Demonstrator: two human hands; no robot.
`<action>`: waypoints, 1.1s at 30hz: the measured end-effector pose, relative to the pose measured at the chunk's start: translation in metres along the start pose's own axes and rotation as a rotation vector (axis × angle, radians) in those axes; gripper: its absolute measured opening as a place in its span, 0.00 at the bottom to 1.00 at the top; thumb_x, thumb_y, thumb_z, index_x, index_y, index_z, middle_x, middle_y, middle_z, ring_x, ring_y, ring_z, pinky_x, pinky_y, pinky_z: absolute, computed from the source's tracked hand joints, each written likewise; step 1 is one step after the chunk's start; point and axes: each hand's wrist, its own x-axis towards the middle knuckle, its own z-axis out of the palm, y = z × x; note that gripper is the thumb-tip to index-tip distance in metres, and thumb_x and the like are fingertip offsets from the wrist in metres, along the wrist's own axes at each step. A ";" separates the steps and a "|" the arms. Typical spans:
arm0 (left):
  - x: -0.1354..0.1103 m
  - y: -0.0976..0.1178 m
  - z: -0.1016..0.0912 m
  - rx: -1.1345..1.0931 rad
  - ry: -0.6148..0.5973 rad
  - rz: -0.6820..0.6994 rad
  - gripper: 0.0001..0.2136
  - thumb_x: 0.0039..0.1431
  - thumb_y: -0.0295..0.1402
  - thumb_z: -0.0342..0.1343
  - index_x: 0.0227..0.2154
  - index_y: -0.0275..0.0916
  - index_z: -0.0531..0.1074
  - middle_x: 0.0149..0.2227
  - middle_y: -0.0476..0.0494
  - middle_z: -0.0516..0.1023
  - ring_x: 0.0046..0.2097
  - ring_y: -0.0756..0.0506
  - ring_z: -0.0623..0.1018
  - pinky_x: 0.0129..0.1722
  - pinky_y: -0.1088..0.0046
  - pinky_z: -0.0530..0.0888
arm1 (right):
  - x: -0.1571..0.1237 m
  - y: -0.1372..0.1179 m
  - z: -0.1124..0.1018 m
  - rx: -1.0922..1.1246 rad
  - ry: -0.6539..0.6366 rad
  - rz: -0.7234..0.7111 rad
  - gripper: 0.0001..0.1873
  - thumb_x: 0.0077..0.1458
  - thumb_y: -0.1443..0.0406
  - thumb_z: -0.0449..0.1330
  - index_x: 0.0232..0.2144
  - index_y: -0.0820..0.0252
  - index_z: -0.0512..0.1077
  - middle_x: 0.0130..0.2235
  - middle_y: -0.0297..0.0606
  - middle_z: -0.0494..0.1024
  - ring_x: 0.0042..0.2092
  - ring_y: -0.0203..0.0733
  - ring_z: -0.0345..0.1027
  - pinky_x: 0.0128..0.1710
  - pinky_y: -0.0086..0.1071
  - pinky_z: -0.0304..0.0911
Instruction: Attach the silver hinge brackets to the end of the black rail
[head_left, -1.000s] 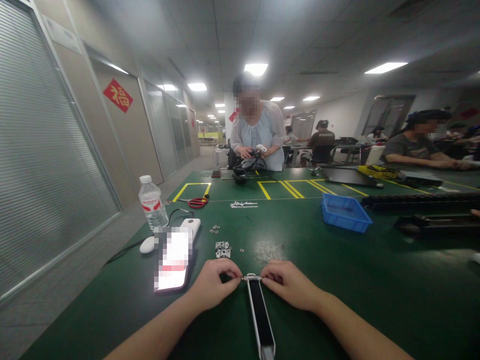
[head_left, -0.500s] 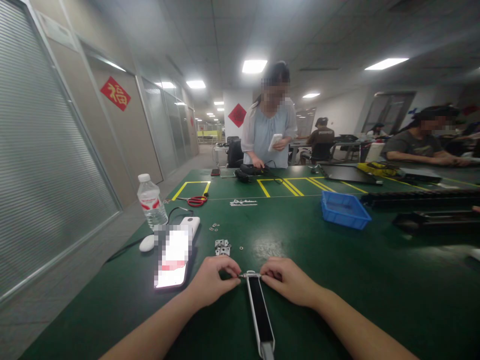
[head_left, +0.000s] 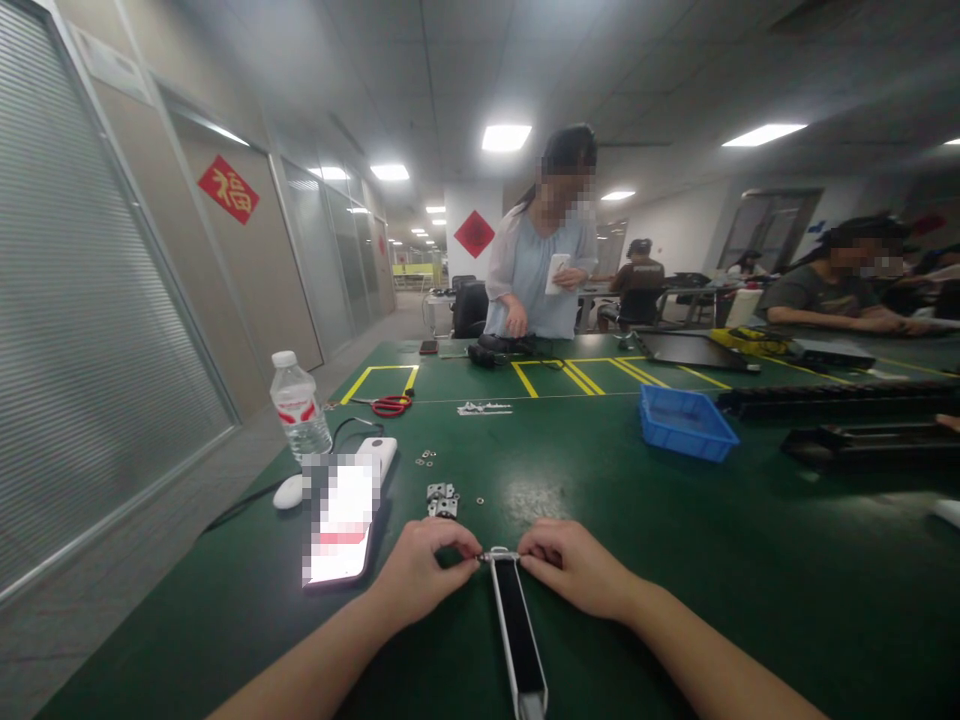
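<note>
A long white-edged bar with a black face [head_left: 519,622] lies on the green table, pointing away from me. Across its far end runs a thin metal rod [head_left: 501,555]. My left hand [head_left: 427,565] pinches the rod's left end between thumb and fingertips. On the opposite side, my right hand [head_left: 574,562] has its fingers closed on the rod's right end. The fingertips hide both tips of the rod. Just beyond my left hand sit silver metal brackets [head_left: 442,500], with a small nut [head_left: 480,501] beside them.
A lit phone [head_left: 345,530], a white mouse-like object [head_left: 288,492] and a water bottle [head_left: 298,405] stand left. Red-handled scissors [head_left: 391,405], small washers [head_left: 426,458] and metal strips [head_left: 484,408] lie farther off. A blue bin [head_left: 686,425] is at right. Across the table stands a person [head_left: 544,250].
Both my hands stay at the rod, with hardly any shift. The person across the table has lifted a hand slightly from the black item there. The view has tilted a little.
</note>
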 end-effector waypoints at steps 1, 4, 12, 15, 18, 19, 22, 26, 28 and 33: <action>0.000 0.000 0.001 -0.009 0.000 0.001 0.06 0.48 0.23 0.58 0.28 0.39 0.77 0.29 0.49 0.80 0.33 0.48 0.78 0.38 0.71 0.72 | 0.000 0.000 0.000 0.004 0.001 0.002 0.06 0.57 0.68 0.56 0.31 0.60 0.74 0.26 0.32 0.67 0.29 0.34 0.61 0.30 0.26 0.56; 0.000 -0.002 0.002 -0.035 0.008 0.025 0.06 0.48 0.23 0.58 0.28 0.38 0.76 0.29 0.49 0.80 0.32 0.48 0.78 0.36 0.73 0.72 | 0.000 0.000 0.000 0.003 0.000 0.001 0.06 0.56 0.68 0.57 0.31 0.61 0.74 0.26 0.31 0.67 0.29 0.34 0.61 0.30 0.27 0.56; -0.001 -0.004 0.005 -0.041 0.023 0.076 0.06 0.48 0.22 0.56 0.27 0.37 0.74 0.28 0.49 0.77 0.32 0.49 0.76 0.36 0.73 0.71 | 0.000 -0.001 0.001 0.002 0.004 0.005 0.06 0.56 0.69 0.57 0.30 0.61 0.74 0.26 0.31 0.67 0.29 0.34 0.61 0.30 0.26 0.55; -0.001 -0.003 0.006 -0.048 0.028 0.067 0.06 0.47 0.21 0.55 0.28 0.38 0.73 0.29 0.49 0.77 0.33 0.49 0.76 0.36 0.73 0.71 | 0.000 -0.001 0.001 -0.002 0.005 0.008 0.06 0.55 0.69 0.57 0.30 0.61 0.74 0.26 0.31 0.67 0.29 0.34 0.61 0.30 0.26 0.55; -0.001 -0.002 0.006 -0.067 0.041 0.037 0.07 0.47 0.22 0.56 0.29 0.37 0.74 0.29 0.48 0.77 0.32 0.49 0.76 0.35 0.74 0.72 | 0.000 -0.001 0.001 -0.006 0.007 0.004 0.06 0.56 0.68 0.57 0.30 0.60 0.74 0.26 0.31 0.67 0.29 0.34 0.61 0.30 0.26 0.56; -0.001 -0.002 0.006 -0.071 0.043 0.024 0.06 0.47 0.23 0.56 0.30 0.37 0.74 0.29 0.48 0.77 0.32 0.49 0.76 0.35 0.74 0.72 | 0.000 0.000 0.001 -0.007 0.006 0.003 0.06 0.56 0.68 0.57 0.30 0.60 0.74 0.26 0.31 0.67 0.29 0.34 0.61 0.30 0.26 0.56; -0.001 -0.003 0.006 -0.075 0.040 -0.007 0.06 0.47 0.23 0.57 0.29 0.37 0.74 0.28 0.49 0.78 0.32 0.49 0.77 0.35 0.74 0.73 | -0.001 0.000 0.001 -0.009 0.003 0.006 0.06 0.56 0.68 0.57 0.31 0.60 0.74 0.26 0.32 0.67 0.29 0.34 0.61 0.30 0.26 0.56; -0.001 -0.003 0.006 -0.084 0.033 -0.024 0.05 0.47 0.24 0.58 0.29 0.37 0.74 0.28 0.49 0.78 0.31 0.49 0.77 0.35 0.74 0.74 | -0.001 0.001 0.001 -0.013 0.002 0.000 0.06 0.56 0.68 0.57 0.31 0.60 0.74 0.26 0.31 0.67 0.29 0.34 0.61 0.30 0.26 0.56; -0.001 -0.002 0.006 -0.090 0.021 -0.037 0.05 0.48 0.24 0.58 0.30 0.37 0.74 0.29 0.48 0.78 0.31 0.49 0.77 0.34 0.74 0.74 | 0.000 0.001 0.002 -0.007 0.000 0.000 0.06 0.57 0.68 0.57 0.31 0.60 0.74 0.26 0.31 0.67 0.29 0.34 0.61 0.30 0.26 0.56; -0.001 -0.003 0.007 -0.097 0.007 -0.052 0.05 0.48 0.25 0.58 0.31 0.36 0.74 0.29 0.47 0.78 0.32 0.49 0.77 0.35 0.73 0.75 | 0.000 0.002 0.002 0.004 0.003 -0.004 0.06 0.57 0.67 0.56 0.31 0.60 0.73 0.26 0.31 0.67 0.29 0.33 0.60 0.30 0.26 0.55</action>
